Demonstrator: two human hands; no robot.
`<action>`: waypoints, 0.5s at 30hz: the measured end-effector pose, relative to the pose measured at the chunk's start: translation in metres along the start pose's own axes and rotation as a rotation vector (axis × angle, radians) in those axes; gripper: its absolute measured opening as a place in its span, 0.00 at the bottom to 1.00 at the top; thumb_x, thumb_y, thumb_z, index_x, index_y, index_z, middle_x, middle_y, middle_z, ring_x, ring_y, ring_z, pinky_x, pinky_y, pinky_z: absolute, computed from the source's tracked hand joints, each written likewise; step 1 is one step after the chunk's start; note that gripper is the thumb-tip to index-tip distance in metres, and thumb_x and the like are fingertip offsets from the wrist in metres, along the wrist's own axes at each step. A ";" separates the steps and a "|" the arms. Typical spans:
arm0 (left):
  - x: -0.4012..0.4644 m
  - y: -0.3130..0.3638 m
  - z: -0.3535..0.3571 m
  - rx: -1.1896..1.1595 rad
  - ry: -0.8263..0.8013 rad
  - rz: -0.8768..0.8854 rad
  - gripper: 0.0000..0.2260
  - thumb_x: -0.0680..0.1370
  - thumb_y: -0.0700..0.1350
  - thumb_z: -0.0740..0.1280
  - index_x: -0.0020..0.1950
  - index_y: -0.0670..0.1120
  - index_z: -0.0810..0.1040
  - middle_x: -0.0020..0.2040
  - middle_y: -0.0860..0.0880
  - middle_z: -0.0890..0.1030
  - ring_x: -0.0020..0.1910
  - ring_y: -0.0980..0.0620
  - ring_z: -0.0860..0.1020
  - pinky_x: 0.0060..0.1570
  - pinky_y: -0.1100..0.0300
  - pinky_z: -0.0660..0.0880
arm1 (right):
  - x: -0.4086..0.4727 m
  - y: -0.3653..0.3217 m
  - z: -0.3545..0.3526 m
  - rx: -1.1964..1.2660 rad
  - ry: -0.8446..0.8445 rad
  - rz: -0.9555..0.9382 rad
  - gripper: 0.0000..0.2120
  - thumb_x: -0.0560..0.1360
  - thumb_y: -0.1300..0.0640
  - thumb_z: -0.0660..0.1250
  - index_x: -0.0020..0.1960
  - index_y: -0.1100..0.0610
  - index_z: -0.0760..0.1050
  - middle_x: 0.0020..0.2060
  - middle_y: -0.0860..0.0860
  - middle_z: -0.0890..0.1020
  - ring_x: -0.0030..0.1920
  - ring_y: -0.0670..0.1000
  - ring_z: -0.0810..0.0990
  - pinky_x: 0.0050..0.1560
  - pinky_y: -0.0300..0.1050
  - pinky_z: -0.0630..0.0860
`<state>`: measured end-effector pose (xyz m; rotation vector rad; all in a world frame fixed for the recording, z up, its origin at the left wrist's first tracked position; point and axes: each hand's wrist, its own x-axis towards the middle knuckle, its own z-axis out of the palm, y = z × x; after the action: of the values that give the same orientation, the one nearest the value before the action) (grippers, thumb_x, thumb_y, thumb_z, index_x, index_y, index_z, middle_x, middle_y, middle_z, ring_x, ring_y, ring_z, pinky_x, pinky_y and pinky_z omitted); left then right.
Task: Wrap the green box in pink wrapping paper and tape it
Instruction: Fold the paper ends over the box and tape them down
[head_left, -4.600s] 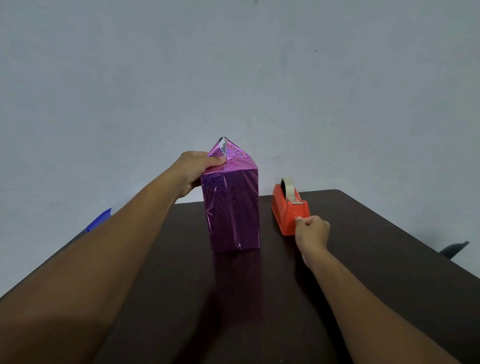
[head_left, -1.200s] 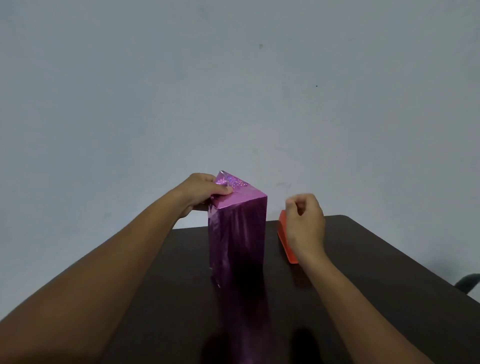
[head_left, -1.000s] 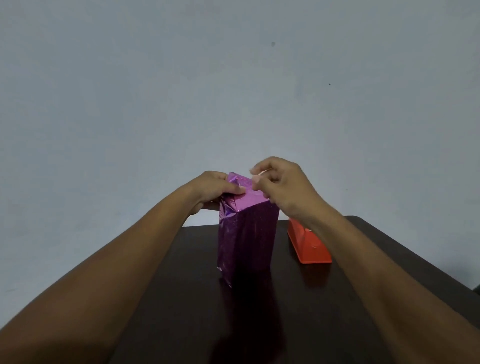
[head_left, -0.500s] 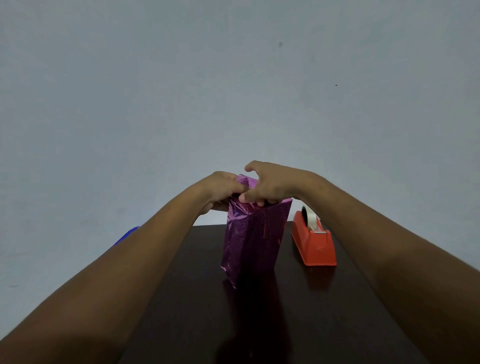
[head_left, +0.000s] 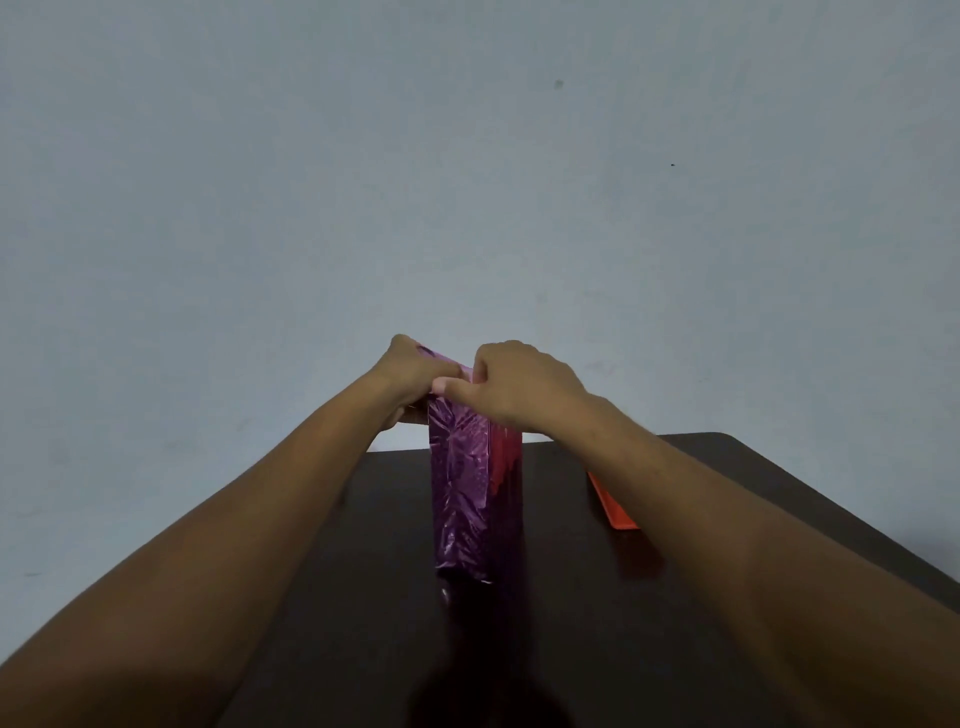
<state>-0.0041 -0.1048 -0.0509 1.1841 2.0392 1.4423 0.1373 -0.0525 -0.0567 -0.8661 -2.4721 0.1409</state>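
While both forearms reach forward over the dark table (head_left: 779, 519), the pink-wrapped box (head_left: 470, 493) stands upright at its middle. Left hand (head_left: 415, 374) and right hand (head_left: 524, 387) meet on its top, fingers curled over the folded paper, right thumb pressed along the edge. The orange tape dispenser (head_left: 613, 506) is mostly hidden behind the right wrist.

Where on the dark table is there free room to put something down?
Bare table lies between the left forearm and the wrapped box, and near the right edge beyond the orange tape dispenser. It is crowded at the box top, where the left hand and right hand meet.
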 end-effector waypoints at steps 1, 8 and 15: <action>0.000 -0.001 -0.003 0.004 0.012 0.004 0.14 0.76 0.41 0.73 0.59 0.40 0.76 0.41 0.45 0.85 0.32 0.52 0.83 0.29 0.62 0.78 | -0.001 -0.004 0.005 -0.024 0.017 0.012 0.31 0.73 0.25 0.57 0.52 0.52 0.74 0.50 0.49 0.78 0.48 0.53 0.79 0.43 0.48 0.72; -0.001 0.000 -0.022 -0.062 -0.103 0.127 0.12 0.79 0.48 0.72 0.59 0.43 0.81 0.51 0.43 0.84 0.35 0.50 0.83 0.35 0.58 0.81 | -0.004 -0.007 0.026 -0.248 0.201 -0.017 0.43 0.67 0.23 0.63 0.70 0.52 0.67 0.60 0.51 0.75 0.57 0.55 0.79 0.45 0.49 0.69; -0.001 -0.004 -0.024 -0.210 -0.230 0.160 0.12 0.82 0.45 0.67 0.64 0.45 0.80 0.57 0.41 0.84 0.50 0.40 0.86 0.52 0.48 0.83 | 0.000 0.014 0.017 -0.084 0.120 0.048 0.38 0.67 0.28 0.64 0.66 0.52 0.66 0.56 0.50 0.73 0.53 0.54 0.78 0.46 0.49 0.73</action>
<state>-0.0215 -0.1203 -0.0448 1.3762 1.6301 1.4740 0.1371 -0.0403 -0.0751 -0.9416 -2.3611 0.0012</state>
